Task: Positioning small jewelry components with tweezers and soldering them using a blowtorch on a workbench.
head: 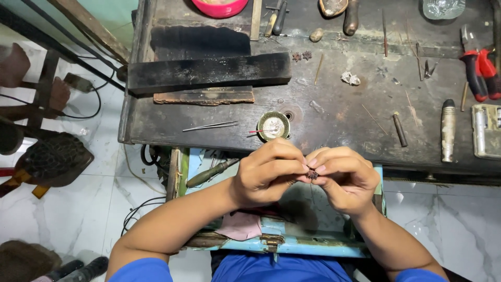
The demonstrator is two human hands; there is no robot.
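Small dark piece (312,174): tiny, brownish-black, spiky or star-like outline, detail too small to read. Sits at frame centre, pinched between fingertips of both hands, over the open blue drawer (313,245) just below the bench edge.

Left hand (266,175): fingers curled tight, thumb and forefinger closed on the piece from its 9 o'clock side. Right hand (342,180): fingers curled, tips closed on the same piece from its 3 o'clock side. Knuckles of the 2 hands nearly touching above it. Piece shows only in the narrow gap between the fingertips; most of it is hidden.

Dark wooden workbench (339,115) at 12 o'clock of the hands. Round metal dish (273,126) directly at 12 o'clock, near the left knuckles. Tweezers (210,126) at 10 o'clock, flat on the bench. 2 similar dark star-shaped bits (301,55) farther up at 12 o'clock, well apart from the hands. Red-handled pliers (480,73) at 2 o'clock, far edge. Wooden-handled tool (211,173) at 9 o'clock, lying tilted across the drawer corner.
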